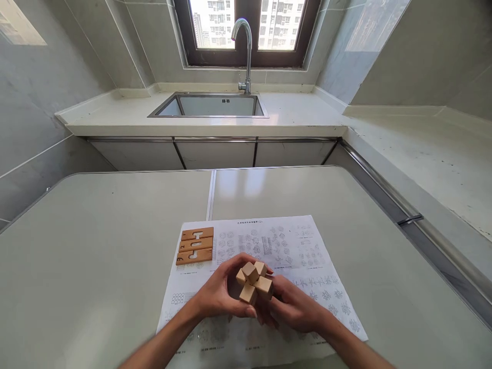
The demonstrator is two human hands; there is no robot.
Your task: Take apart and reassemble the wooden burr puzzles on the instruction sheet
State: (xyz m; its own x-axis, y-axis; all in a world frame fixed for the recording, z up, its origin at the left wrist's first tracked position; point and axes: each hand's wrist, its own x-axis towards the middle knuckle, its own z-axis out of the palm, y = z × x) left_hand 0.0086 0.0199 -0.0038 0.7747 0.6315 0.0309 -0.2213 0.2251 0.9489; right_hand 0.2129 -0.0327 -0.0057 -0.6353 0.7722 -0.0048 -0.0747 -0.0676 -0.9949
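Observation:
A wooden interlocking block puzzle (254,282) of pale square-ended bars is held between both hands, above a printed sheet (319,271). My left hand (220,292) curves round its left side, thumb below and fingers over the far side. My right hand (294,303) grips it from the right and from underneath; some of those fingertips are hidden behind the puzzle. Near the sheet's upper left corner lie three flat brown wooden pieces, numbered 1 (188,234), 2 (185,245) and 3 (184,258), each with a cut-out shape. Small line drawings cover the sheet.
The sheet rests on a pale table (96,246) with a seam running away from me. Beyond it stands a white counter (300,110) with a sink (215,106) and a chrome faucet (248,56) under a window. Another counter (426,148) runs along the right.

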